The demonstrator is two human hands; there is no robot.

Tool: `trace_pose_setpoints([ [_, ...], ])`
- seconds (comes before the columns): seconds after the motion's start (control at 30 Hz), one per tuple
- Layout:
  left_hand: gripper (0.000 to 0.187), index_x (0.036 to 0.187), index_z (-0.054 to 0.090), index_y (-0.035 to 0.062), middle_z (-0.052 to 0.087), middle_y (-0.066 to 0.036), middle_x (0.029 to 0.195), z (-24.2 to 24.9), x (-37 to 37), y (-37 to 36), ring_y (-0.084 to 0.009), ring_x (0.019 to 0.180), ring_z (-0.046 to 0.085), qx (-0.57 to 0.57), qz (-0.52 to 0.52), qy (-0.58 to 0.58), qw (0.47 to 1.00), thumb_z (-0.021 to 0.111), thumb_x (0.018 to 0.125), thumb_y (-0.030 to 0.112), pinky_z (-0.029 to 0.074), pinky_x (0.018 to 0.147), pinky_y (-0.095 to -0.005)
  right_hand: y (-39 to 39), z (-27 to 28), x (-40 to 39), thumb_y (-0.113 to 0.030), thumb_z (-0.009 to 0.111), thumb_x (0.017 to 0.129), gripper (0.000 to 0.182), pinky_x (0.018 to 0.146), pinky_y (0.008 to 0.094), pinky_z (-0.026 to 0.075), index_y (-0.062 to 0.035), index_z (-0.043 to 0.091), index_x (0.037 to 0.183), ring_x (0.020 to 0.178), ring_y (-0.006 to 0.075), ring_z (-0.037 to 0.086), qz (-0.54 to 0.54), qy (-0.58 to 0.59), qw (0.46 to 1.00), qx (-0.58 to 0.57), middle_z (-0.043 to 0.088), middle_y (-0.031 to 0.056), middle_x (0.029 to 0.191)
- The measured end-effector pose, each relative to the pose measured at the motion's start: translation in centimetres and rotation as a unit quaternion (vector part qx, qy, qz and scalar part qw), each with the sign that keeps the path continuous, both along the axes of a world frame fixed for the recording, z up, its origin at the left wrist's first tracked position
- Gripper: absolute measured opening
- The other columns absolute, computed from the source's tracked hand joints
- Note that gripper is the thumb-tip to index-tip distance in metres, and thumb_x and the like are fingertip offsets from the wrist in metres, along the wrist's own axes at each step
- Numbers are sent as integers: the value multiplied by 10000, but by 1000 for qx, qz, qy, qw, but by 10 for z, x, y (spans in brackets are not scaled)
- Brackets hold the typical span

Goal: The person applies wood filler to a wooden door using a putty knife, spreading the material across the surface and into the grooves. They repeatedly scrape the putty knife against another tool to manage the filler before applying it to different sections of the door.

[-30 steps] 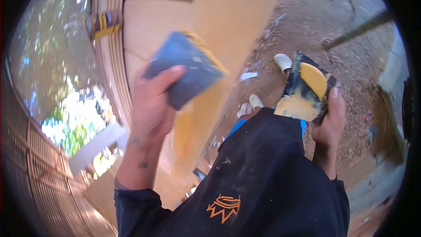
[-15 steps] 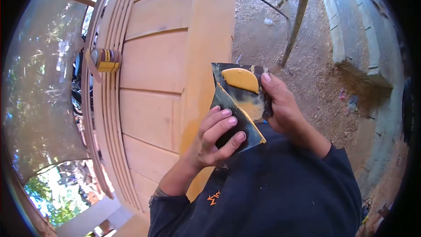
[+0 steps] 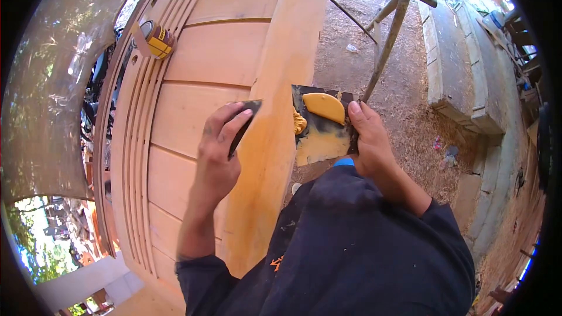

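Observation:
My left hand (image 3: 219, 140) grips a dark flat putty spreader (image 3: 246, 118), seen almost edge-on over the inner side of the wooden door's (image 3: 281, 82) long edge board. In my right hand (image 3: 369, 131) is a dark square putty board (image 3: 325, 123), thumb on top and fingers hidden underneath. A thick mound of yellow-orange putty (image 3: 324, 107) sits on this board, with a smaller lump at its left edge and a thin smear below. The door's edge board shows yellowish staining near my body.
An open can with a yellow label (image 3: 157, 41) stands on the grooved wooden strips (image 3: 137, 105) at the left. A wooden trestle (image 3: 389, 41) is at the upper right. Concrete blocks (image 3: 462, 58) lie beyond the debris-strewn ground (image 3: 404, 99).
My left hand has taken the spreader off the putty board and moved left over the door, turning the blade edge-on. A putty lump now shows at the board's left edge.

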State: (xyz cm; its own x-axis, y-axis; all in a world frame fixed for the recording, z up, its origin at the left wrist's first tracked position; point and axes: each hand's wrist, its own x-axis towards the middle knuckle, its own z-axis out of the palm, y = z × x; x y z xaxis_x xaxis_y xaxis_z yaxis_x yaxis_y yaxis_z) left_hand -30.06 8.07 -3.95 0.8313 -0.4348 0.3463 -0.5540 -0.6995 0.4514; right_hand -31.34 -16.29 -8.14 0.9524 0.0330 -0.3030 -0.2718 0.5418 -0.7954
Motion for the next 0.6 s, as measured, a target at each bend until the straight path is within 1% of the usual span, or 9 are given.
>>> trace_pose_setpoints([
  [0.03,435,1091,549,19,537,-138,1099,27,0,-6,-336,1055,500,-30,-29,32,999,471,684,-116,431,889,-387,0,-1,0,-275,400,956,318,708,237,448,10,537,1000,771,83,531,0,-3,999,-35,591,42,902],
  [0.1,453,1076,563,23,564,-139,1070,59,1,-19,-323,1023,525,53,-57,81,994,463,664,-137,440,870,-379,4,3,-1,-268,394,960,318,710,229,432,13,542,982,776,68,506,9,-31,998,-49,584,29,887],
  [0.13,463,1068,570,25,577,-139,1056,65,3,-24,-317,1008,538,95,-71,105,987,458,654,-147,444,860,-374,7,4,-1,-264,391,962,319,711,224,424,15,544,973,778,60,493,13,-45,997,-55,580,23,879],
  [0.23,433,1068,582,45,588,-127,1041,65,15,-36,-314,973,547,160,-73,99,979,460,682,-109,451,826,-375,9,0,3,-267,391,962,325,703,222,422,19,546,965,783,56,485,5,-46,997,-59,578,14,859],
  [0.33,392,1042,598,51,592,-129,1026,61,23,-42,-307,938,560,216,-115,139,960,468,696,-81,453,819,-376,10,-11,10,-259,391,963,320,696,220,420,20,548,961,778,53,481,-2,-48,996,-81,578,11,848],
  [0.43,439,1033,607,46,605,-132,998,56,44,-43,-307,941,562,275,-163,275,907,434,667,-121,443,839,-372,11,-41,23,-256,386,964,321,692,225,419,21,548,957,766,55,477,1,-18,995,-95,573,9,828],
  [0.53,465,1051,608,46,609,-149,1003,29,89,-12,-313,961,557,142,-242,388,878,432,652,-112,440,848,-362,4,-53,44,-258,382,964,322,689,232,419,19,549,958,754,63,476,-48,8,994,-97,562,8,817],
  [0.6,552,1076,602,53,602,-153,1045,17,126,3,-309,1009,546,113,-184,343,914,372,619,-153,422,891,-347,-11,-62,51,-261,382,963,325,693,234,418,17,550,973,755,68,478,-56,26,994,-91,563,13,834],
])
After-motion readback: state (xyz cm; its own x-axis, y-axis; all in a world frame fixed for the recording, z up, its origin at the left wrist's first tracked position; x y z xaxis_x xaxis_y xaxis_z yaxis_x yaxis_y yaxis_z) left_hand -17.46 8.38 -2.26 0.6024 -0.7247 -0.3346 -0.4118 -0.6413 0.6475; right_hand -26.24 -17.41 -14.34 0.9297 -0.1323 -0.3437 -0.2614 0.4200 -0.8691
